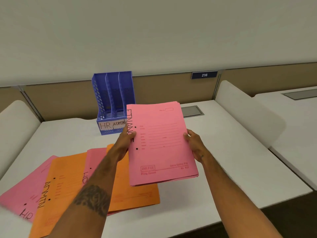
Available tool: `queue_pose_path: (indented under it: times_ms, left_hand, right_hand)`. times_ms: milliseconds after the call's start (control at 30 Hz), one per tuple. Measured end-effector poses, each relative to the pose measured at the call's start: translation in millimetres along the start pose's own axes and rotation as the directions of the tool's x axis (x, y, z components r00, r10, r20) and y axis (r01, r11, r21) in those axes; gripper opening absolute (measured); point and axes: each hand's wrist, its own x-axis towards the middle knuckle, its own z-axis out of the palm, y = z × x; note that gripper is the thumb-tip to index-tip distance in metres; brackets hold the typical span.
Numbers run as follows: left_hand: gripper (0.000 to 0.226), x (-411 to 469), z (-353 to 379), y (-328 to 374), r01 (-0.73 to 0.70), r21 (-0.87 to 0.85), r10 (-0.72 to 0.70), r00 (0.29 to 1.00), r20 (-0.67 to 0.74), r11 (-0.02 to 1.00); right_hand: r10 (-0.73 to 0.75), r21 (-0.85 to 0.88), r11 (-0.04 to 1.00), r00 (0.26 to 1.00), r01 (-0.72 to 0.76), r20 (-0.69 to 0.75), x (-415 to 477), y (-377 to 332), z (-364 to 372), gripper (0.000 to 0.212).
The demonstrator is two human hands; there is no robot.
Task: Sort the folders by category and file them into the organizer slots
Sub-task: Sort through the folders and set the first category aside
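Pink FINANCE folders point(161, 152), gripped between my left hand point(126, 140) and right hand point(193, 143), need squaring before sliding upright into the right slot of the organizer point(109, 98).

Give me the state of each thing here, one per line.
Pink folder stack: lifted off the desk, held by both edges.
Left hand: grips its left edge.
Right hand: grips its right edge.
Blue organizer: upright, slots look empty.
Loose folders: lying flat, fanned, overlapping on the desk.
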Motion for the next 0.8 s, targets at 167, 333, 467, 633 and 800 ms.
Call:
queue_pose_path:
  times_ms: [167,333,467,633,800]
  left_hand:
    - [0.040,22.3,78.2,-14.1,0.053,0.131,-0.059,0.997,0.045,0.990]
    - [0.035,41.0,168.5,-32.8,0.120,0.172,-0.127,0.991,0.029,0.978]
    - [0.028,52.7,224.7,-49.1,0.188,0.187,-0.190,0.982,-0.011,0.964]
    - [0.027,69.4,272.7,-71.4,0.254,0.209,-0.251,0.967,-0.042,0.944]
    - [0.027,86.0,303.4,-93.5,0.307,0.249,-0.283,0.951,-0.127,0.919]
  right_hand:
    - [0.031,-0.035,0.999,0.999,-0.031,-0.016,31.7,16.4,-82.0,0.033]
    - [0.052,-0.115,0.992,0.998,-0.057,-0.044,60.1,32.7,-170.3,0.034]
    - [0.080,-0.202,0.975,0.994,-0.093,-0.068,82.7,48.5,-220.4,0.035]
    - [0.153,-0.282,0.944,0.985,-0.170,-0.084,105.9,77.4,-261.3,0.033]
    - [0.189,-0.347,0.913,0.976,-0.215,-0.107,123.5,101.2,-281.4,0.033]
